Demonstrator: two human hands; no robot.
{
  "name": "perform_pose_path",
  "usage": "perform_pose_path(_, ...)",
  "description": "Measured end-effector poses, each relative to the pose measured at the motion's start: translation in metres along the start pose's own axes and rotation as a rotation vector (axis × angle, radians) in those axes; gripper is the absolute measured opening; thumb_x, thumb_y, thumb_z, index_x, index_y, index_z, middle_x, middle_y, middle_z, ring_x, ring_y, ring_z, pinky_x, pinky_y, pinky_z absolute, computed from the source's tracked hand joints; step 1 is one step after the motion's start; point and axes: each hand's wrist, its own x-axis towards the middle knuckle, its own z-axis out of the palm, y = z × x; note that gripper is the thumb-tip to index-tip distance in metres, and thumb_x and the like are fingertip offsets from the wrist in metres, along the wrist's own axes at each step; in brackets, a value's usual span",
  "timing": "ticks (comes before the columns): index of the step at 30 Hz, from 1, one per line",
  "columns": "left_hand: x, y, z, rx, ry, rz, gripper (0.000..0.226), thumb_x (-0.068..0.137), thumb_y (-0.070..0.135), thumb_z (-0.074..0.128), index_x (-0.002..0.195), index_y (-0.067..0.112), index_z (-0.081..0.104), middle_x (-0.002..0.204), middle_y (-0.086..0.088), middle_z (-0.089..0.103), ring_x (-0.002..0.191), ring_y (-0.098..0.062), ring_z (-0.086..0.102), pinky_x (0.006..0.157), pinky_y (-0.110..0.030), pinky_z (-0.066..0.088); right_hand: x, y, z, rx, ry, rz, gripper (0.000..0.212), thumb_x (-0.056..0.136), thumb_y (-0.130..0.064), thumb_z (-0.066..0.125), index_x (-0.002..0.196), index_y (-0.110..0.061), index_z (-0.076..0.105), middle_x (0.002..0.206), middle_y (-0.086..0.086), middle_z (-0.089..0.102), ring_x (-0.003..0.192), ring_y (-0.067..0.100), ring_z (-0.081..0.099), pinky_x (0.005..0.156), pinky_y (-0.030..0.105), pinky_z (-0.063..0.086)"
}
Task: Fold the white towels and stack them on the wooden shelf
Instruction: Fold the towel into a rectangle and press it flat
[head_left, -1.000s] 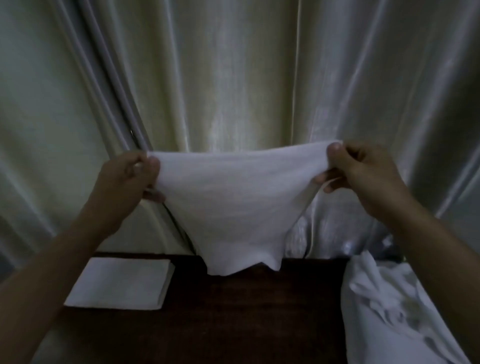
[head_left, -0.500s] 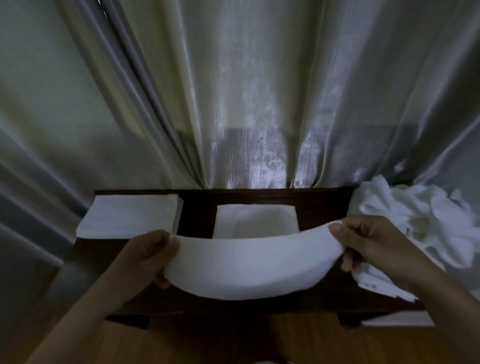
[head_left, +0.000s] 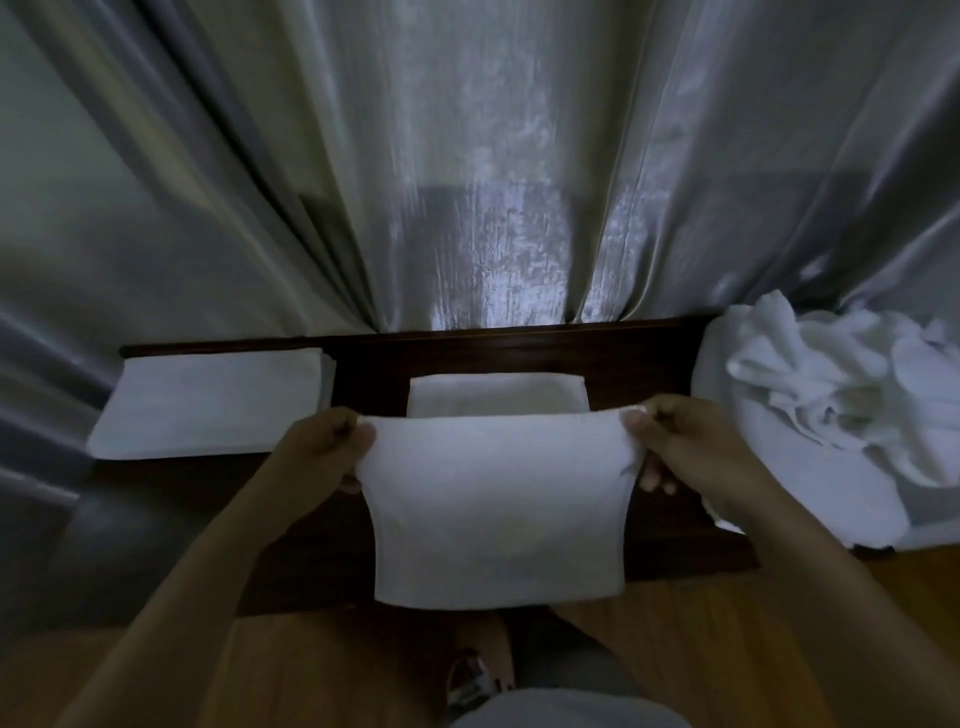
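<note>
**Towel held at both top corners above the dark shelf**

We hold a white towel (head_left: 496, 514) stretched between our two hands, in front of the dark wooden shelf (head_left: 467, 348) that runs along the foot of a silvery curtain (head_left: 467, 156). Our left hand (head_left: 319, 452) pinches the towel's upper left corner between thumb and curled fingers; our right hand (head_left: 675, 447) pinches the upper right corner the same way, fingertips tucked behind the cloth. The towel hangs flat from this top edge, its lower edge reaching past the shelf's near edge and over the wooden floor (head_left: 260, 675). Just behind the towel's top edge, a folded towel (head_left: 496, 395) lies on the middle of the shelf. A flat stack of folded towels (head_left: 208, 410) rests at the shelf's left end, well apart from our left hand. At the right end, a crumpled heap of unfolded white towels (head_left: 831, 405) sits close beside our right hand. A sandalled foot (head_left: 480, 670) shows on the floor below the towel.
</note>
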Motion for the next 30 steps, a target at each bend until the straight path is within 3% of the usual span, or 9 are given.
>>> perform_pose_path(7,0.113,-0.002,0.018,0.027,0.061,-0.061,0.030,0.105,0.029,0.052,0.100,0.001,0.063,0.100,-0.019,0.066,0.093,-0.033,0.067,0.083,-0.048,0.061,0.123,0.029,0.008,0.077,0.062,0.112,0.024,0.103,-0.025,0.061,0.099,-0.003,0.069,0.072,0.019,0.073,0.050,0.018,0.065,0.043,0.027,0.045)
perform_pose_path(11,0.174,-0.033,0.052,0.069,0.066,-0.210,0.030,0.104,0.027,0.054,0.097,-0.001,0.063,0.096,-0.023,0.064,0.090,-0.037,0.065,0.085,-0.051,0.056,0.189,0.071,0.041,0.003,0.020,0.268,0.021,0.101,-0.023,0.063,0.104,-0.004,0.070,0.073,0.012,0.070,0.049,0.017,0.065,0.043,0.027,0.047)
perform_pose_path(14,0.204,-0.059,0.075,0.145,0.092,-0.264,0.027,0.102,0.030,0.056,0.090,0.008,0.065,0.083,-0.011,0.063,0.078,-0.028,0.062,0.076,-0.041,0.050,0.221,0.098,0.060,-0.098,0.064,0.281,0.021,0.099,-0.028,0.065,0.101,-0.008,0.072,0.086,0.017,0.072,0.072,0.031,0.071,0.063,0.041,0.058)
perform_pose_path(16,0.216,-0.068,0.084,0.189,0.185,-0.276,0.027,0.102,0.032,0.055,0.102,0.008,0.068,0.085,-0.008,0.063,0.076,-0.027,0.060,0.073,-0.034,0.047,0.235,0.108,0.068,-0.186,0.110,0.212,0.023,0.099,-0.030,0.065,0.096,-0.009,0.073,0.089,0.013,0.071,0.086,0.033,0.069,0.078,0.041,0.055)
perform_pose_path(19,0.226,-0.072,0.093,0.200,0.313,-0.255,0.029,0.103,0.029,0.055,0.110,0.004,0.069,0.082,-0.011,0.062,0.069,-0.027,0.059,0.069,-0.033,0.046,0.249,0.113,0.075,-0.199,0.145,0.159,0.023,0.098,-0.029,0.065,0.103,-0.008,0.074,0.097,0.014,0.073,0.094,0.031,0.068,0.082,0.034,0.050)
perform_pose_path(22,0.234,-0.071,0.101,0.134,0.323,-0.299,0.026,0.102,0.029,0.056,0.102,0.006,0.068,0.082,-0.013,0.061,0.072,-0.028,0.057,0.070,-0.036,0.047,0.261,0.109,0.081,-0.167,0.100,0.201,0.023,0.098,-0.028,0.067,0.105,-0.006,0.073,0.102,0.017,0.072,0.099,0.034,0.067,0.088,0.044,0.054)
perform_pose_path(26,0.245,-0.069,0.108,-0.106,0.318,-0.441,0.027,0.098,0.030,0.062,0.088,0.006,0.064,0.075,-0.012,0.055,0.076,-0.031,0.056,0.072,-0.038,0.047,0.270,0.102,0.088,-0.114,0.094,0.284,0.014,0.092,-0.022,0.073,0.087,-0.009,0.070,0.098,0.018,0.070,0.099,0.036,0.067,0.090,0.046,0.056)
perform_pose_path(30,0.246,-0.067,0.110,-0.237,0.363,-0.505,0.029,0.093,0.023,0.070,0.066,0.018,0.061,0.071,-0.007,0.059,0.079,-0.028,0.061,0.079,-0.042,0.052,0.270,0.103,0.089,-0.024,0.120,0.382,0.031,0.088,-0.021,0.075,0.061,-0.020,0.061,0.084,0.016,0.067,0.093,0.039,0.069,0.085,0.044,0.056)
